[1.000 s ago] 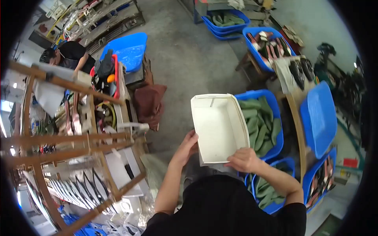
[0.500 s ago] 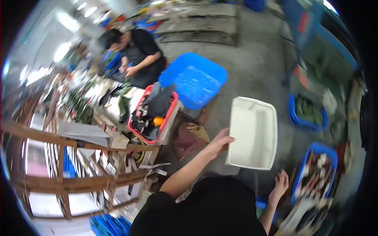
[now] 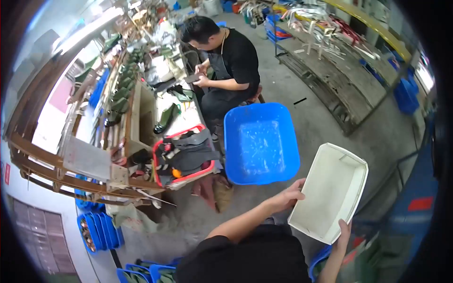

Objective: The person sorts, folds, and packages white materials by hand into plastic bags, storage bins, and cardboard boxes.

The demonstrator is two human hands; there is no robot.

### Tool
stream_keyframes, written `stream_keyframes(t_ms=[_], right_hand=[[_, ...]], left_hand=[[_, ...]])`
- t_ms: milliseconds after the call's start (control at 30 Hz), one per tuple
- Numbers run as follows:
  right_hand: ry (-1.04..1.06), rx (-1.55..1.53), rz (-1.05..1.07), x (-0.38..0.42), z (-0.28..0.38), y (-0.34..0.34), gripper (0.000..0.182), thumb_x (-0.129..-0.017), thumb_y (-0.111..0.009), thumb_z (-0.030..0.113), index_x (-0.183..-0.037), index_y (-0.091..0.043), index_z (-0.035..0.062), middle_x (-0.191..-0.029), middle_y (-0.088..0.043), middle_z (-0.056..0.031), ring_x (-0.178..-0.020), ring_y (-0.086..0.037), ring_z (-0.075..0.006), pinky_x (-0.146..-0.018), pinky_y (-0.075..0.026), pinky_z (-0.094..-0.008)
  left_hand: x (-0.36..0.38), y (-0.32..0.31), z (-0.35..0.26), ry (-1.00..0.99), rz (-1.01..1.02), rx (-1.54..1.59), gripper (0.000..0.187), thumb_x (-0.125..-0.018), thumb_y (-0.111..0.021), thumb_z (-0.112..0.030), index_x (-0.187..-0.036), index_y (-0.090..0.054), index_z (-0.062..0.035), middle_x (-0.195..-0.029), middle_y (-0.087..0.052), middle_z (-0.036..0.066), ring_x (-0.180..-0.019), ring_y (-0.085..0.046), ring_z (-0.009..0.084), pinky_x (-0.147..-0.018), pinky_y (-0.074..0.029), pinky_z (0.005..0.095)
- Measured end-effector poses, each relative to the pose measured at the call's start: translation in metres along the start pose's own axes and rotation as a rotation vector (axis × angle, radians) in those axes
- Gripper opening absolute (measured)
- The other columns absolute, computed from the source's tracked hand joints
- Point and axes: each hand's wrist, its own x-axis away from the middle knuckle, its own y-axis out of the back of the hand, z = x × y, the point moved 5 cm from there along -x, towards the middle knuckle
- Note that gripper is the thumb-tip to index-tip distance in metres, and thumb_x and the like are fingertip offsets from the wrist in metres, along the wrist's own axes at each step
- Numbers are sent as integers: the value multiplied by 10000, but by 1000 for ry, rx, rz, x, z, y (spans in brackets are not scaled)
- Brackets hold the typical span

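I hold an empty white rectangular tray (image 3: 330,191) in front of me, tilted, its open side facing up. My left hand (image 3: 289,195) grips its near left edge. My right hand (image 3: 344,234) holds its lower right corner from below. Just left of the tray stands an empty blue plastic tub (image 3: 260,141) on the concrete floor.
A red basket (image 3: 183,154) of dark pieces sits on the workbench (image 3: 141,118) end. A person in a black shirt (image 3: 226,61) sits at the bench, working. Metal racks (image 3: 330,56) stand at the back right. Stacked blue bins (image 3: 96,231) lie at lower left.
My view has swung left past the green-filled bins toward the bench and the seated person. The tray moved with me to the right. My right hand has taken hold of its corner again.
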Motion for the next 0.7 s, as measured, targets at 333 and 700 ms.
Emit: stream_keyframes(t_ms=[333,700], right_hand=[[-45,-132,73,-359,148,-23,574,-996,-580,190,-1519,-410,22,-1374,-583,-197,-1165,-603,-283,-1005,-466,-336],[-206,281,284,-759,203,-152,355,-1008,-598,163,-1319,-600,-8,-1184,-681,-129,-979,-659,-191,-841,-519,-282]], left_hand=[[-305,13,-147,-35,-279,3,670,-905,-610,-235,-1501,-353,-65,-1334,-520,165,-1195,-515,247,-1020,-414,392],[-500,169,-374,-384,-846,171,636,-895,-596,-248,-1477,-410,-71,-1326,-512,211,-1171,-509,312,-981,-410,417]])
